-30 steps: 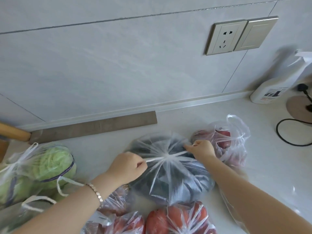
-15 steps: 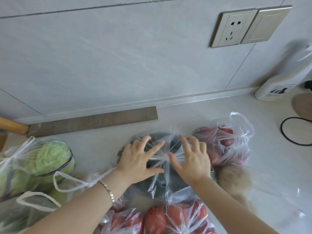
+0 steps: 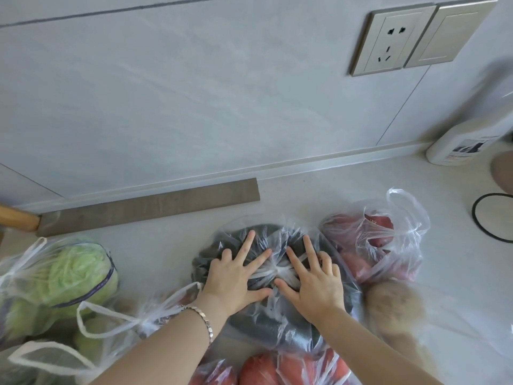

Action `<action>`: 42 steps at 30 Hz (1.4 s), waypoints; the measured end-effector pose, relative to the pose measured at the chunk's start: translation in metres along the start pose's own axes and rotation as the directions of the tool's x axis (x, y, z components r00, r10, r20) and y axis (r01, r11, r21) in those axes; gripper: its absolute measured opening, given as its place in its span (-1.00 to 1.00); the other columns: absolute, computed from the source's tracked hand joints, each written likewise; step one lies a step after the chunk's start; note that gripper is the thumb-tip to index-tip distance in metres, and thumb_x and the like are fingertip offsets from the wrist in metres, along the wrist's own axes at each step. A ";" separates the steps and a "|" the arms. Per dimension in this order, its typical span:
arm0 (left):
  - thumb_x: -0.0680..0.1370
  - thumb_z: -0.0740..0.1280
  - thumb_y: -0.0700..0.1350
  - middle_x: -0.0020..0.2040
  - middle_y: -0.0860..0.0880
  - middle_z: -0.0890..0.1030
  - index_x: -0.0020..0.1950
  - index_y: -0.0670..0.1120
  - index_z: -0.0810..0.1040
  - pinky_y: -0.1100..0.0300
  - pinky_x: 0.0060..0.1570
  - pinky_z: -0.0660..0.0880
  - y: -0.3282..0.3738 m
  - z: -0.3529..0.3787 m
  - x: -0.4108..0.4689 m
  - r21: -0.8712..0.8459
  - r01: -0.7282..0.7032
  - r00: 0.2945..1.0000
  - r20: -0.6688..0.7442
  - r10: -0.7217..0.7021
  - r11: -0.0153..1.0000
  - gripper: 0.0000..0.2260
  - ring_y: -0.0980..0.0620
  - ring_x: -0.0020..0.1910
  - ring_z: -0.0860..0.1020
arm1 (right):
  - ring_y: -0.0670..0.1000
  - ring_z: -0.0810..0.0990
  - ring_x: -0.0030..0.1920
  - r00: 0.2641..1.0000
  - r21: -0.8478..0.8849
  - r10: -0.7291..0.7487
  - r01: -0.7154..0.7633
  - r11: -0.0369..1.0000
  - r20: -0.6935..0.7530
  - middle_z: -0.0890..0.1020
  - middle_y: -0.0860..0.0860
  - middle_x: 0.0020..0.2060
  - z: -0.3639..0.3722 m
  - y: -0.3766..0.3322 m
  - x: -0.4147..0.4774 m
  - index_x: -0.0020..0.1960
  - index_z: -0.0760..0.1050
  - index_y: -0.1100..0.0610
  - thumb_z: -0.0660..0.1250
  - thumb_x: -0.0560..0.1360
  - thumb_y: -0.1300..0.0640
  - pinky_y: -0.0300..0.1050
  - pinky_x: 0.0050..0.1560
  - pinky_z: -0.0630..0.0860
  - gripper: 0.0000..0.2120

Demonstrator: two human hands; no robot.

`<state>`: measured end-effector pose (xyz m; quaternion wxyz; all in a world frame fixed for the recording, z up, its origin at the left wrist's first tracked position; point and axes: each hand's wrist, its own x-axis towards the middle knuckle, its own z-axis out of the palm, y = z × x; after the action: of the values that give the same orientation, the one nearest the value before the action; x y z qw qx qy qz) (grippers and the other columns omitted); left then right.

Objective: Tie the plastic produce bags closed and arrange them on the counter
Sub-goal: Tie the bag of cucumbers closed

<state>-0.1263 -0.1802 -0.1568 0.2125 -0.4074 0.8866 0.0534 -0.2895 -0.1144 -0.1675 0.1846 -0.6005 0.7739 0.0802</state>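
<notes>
While both hands press flat on it, the dark bag (image 3: 277, 332) lies on the counter (image 3: 319, 195) in the middle of the group, its top gathered into a knot (image 3: 278, 269). The left hand (image 3: 236, 277) rests on the bag's left half with its fingers straight and spread apart. The right hand (image 3: 315, 286) mirrors it on the right half, fingers likewise splayed and gripping nothing. The knot shows in the gap between the two thumbs and forefingers. A bracelet (image 3: 205, 322) circles the left wrist.

Well to the left sits a cabbage bag (image 3: 69, 270) with its handles drawn together, and more green produce in plastic lies in front of it. A red bag (image 3: 372, 245) touches the dark bag at its far right, one handle loop standing up. Just right of the right wrist, a brown round thing (image 3: 394, 309) lies blurred under clear plastic. A tomato bag (image 3: 291, 369) lies against the dark bag's near edge.

Along the wall runs a grey strip (image 3: 150, 207), with a wooden handle (image 3: 16, 218) at its left end. A socket (image 3: 388, 37) and a switch (image 3: 449, 31) are set in the wall above. At the right stand a white bottle (image 3: 466, 145) and a black cable (image 3: 475, 218).
</notes>
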 end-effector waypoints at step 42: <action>0.46 0.23 -0.48 -0.04 -0.02 0.59 0.21 0.05 0.48 0.32 -0.13 0.59 0.022 -0.105 -0.050 -0.994 -0.012 1.000 -0.012 0.000 0.112 -0.50 0.20 -0.13 0.58 | -0.01 0.62 -0.17 0.916 0.976 -0.343 -0.217 0.008 0.207 0.63 0.20 -0.08 -0.110 -0.015 -0.053 0.07 0.58 0.27 0.29 0.49 0.32 -0.32 -0.12 0.61 -0.82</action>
<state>-0.1486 -0.1589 -0.0430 -0.1173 -0.4422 0.6282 0.6294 -0.2851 -0.1085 -0.0444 0.7058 -0.2990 0.5191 -0.3781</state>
